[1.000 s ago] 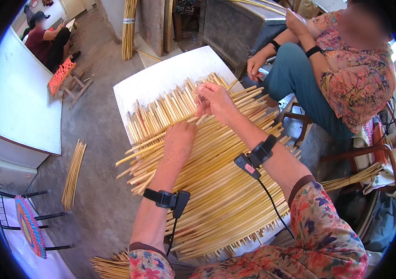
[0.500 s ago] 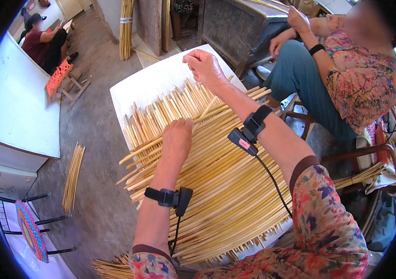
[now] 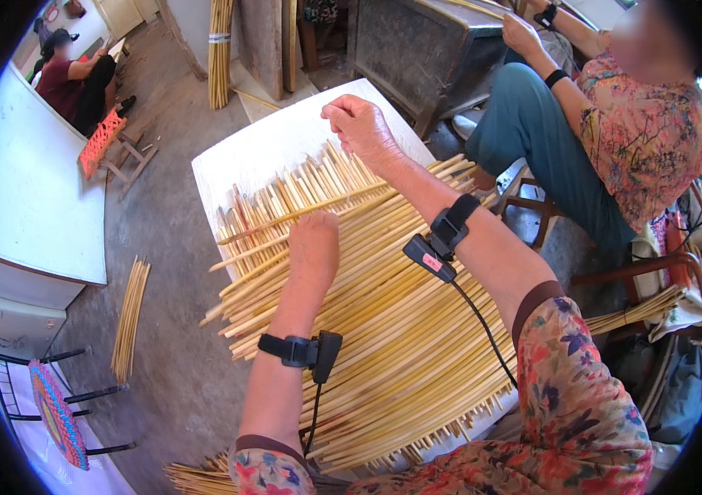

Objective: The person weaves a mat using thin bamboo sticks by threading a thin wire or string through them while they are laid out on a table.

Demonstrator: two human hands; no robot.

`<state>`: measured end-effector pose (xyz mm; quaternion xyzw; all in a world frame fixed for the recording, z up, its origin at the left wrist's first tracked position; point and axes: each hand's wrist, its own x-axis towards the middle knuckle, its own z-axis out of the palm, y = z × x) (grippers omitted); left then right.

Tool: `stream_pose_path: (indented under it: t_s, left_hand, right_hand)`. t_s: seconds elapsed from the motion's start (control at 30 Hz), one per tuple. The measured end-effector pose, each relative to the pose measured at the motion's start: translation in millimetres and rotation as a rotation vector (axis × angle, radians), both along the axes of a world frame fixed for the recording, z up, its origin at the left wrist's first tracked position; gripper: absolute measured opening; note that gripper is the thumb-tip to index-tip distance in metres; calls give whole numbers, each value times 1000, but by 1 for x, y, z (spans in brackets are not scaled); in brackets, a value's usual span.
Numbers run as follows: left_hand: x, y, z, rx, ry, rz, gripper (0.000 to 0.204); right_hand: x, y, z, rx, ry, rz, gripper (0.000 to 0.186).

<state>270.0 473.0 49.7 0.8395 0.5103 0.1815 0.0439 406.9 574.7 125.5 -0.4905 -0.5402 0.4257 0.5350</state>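
Observation:
A wide layer of long pale yellow sticks (image 3: 400,330) lies fanned across a white board (image 3: 268,148). My left hand (image 3: 314,247) rests palm down on the sticks near their left side, fingers flat against them. My right hand (image 3: 359,128) is lifted above the far ends of the sticks, over the bare part of the board. Its fingers are curled and pinched together, and I see nothing between them. One stick (image 3: 301,216) lies slanted across the others, just beyond my left hand. Both wrists carry black strapped devices with cables.
A person in a floral top and teal trousers (image 3: 615,124) sits close at the right, beside a grey metal box (image 3: 425,49). A loose stick bundle (image 3: 128,318) lies on the concrete floor at left. Another person (image 3: 70,78) sits far left, near an orange stool (image 3: 99,140).
My right hand has lifted off the sticks and moved away toward the far end of the board. My left hand has stayed pressed on the sticks.

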Motion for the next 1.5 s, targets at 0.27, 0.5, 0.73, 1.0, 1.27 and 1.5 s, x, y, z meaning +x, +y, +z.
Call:
stream_pose_path:
  t_s: [0.27, 0.5, 0.73, 1.0, 1.27, 1.5]
  left_hand:
    - [-5, 2, -5, 45, 166, -83, 15]
    - [-1, -14, -39, 193, 75, 46, 30]
    - [21, -33, -32, 163, 11, -13, 47]
    - [18, -33, -35, -18, -12, -24, 62]
    - [17, -32, -29, -35, -129, -8, 52]
    - [3, 16, -5, 326, -193, -16, 10]
  right_hand:
    - [9, -10, -11, -73, 70, -3, 13]
    - [14, -10, -22, -33, -5, -37, 15]
    - [15, -9, -27, -3, 12, -74, 15]
    - [6, -15, -14, 36, 141, -87, 13]
    - [16, -70, -15, -25, 121, -158, 11]
    - [24, -126, -38, -43, -42, -228, 14]
